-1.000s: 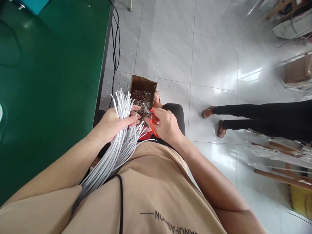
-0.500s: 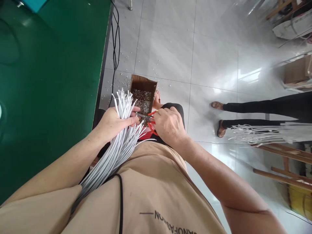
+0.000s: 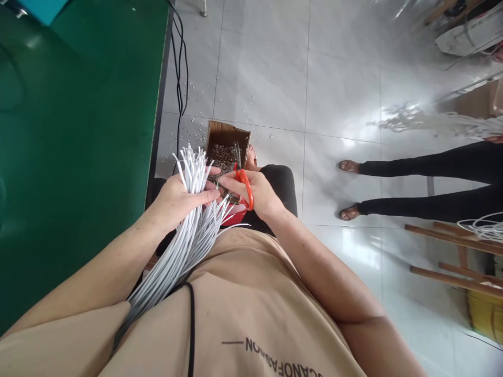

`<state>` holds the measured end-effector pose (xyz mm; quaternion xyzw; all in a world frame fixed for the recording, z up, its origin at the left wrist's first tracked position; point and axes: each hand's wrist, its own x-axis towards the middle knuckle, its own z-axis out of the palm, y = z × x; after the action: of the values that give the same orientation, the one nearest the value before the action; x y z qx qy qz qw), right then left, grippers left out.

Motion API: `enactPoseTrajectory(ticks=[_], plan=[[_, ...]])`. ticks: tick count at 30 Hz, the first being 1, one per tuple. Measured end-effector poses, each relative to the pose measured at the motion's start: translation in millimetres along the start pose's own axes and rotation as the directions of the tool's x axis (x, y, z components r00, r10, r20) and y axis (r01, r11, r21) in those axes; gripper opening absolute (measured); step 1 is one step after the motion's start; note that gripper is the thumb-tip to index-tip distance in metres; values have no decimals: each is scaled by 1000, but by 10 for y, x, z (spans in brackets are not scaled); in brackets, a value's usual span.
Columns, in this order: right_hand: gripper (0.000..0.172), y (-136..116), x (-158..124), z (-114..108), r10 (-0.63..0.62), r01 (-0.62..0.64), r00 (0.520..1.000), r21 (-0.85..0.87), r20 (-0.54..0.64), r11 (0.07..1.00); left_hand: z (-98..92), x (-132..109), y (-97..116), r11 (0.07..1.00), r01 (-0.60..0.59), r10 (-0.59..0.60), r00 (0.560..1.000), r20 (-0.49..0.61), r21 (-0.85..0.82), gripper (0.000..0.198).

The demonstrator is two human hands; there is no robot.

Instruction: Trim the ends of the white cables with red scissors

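a workshop for cable work
white cables [image 3: 178, 248] are held bundled beside a green table [image 3: 78, 136]; small bits [image 3: 223, 153] are strewn over the tiled floor [image 3: 267, 68] and collected in a cardboard box [image 3: 228, 129]; wooden frames [image 3: 451, 239] are seen opposite.

White bits [image 3: 271, 136], apparently a box [image 3: 229, 136], on floor [image 3: 267, 78].

White cables [image 3: 184, 246] bunched, ends splayed; orange-handled cutters [image 3: 247, 184] near, blades forward.

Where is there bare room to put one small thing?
Open: the green table between the blue object and your left forearm; the floor between your right knee and the other person's feet.
Crowded: left hand with white wires, right hand with orange-handled cutters, cardboard box below.
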<state>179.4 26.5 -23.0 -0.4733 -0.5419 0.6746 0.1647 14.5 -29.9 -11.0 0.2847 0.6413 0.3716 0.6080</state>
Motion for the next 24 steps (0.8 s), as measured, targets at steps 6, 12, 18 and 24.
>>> enactPoseTrajectory(ticks=[6, 12, 18, 24], plan=[[23, 25, 20, 87, -73, 113, 973, 179, -218, 977, -4, -4, -20, 999, -6, 7, 999, 34, -33, 34], [25, -52, 53, 52, -185, 222, 907, 56, -377, 973, -16, 13, -46, 999, -29, 30, 999, -39, 17, 34], [19, -131, 115, 145, -151, 159, 965, 20, -215, 987, 6, 17, -48, 994, -93, 91, 995, -38, -53, 30], [34, -179, 66, 156, 11, -5, 1000, 254, -19, 967, -13, 49, -86, 989, -103, 103, 995, -9, -104, 28]])
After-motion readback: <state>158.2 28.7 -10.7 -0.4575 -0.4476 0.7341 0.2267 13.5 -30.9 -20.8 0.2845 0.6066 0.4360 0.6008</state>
